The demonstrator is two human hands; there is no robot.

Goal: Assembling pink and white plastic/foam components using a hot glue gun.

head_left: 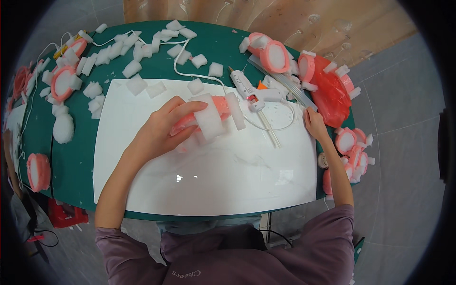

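Note:
My left hand point(164, 126) is closed around a pink ring-shaped piece point(221, 103) with white foam blocks on it, held above the white board point(204, 190). One wide foam block point(209, 118) faces my fingers, and another foam strip point(234, 111) stands at its far end. At the board's right edge, my right hand point(314, 124) has its fingers pressed together by the near end of a bundle of clear glue sticks point(295, 88). What those fingers hold, if anything, is hidden. Between the hands lies a white glue gun point(244, 86), a clear stick protruding from its back.
Loose white foam blocks point(114, 52) are scattered over the green table point(71, 166). Pink rings with white centres point(275, 57) lie at the far right, beside a red plastic bag point(330, 97). More pink rings point(349, 147) crowd the right edge. A white cord point(183, 73) crosses the table.

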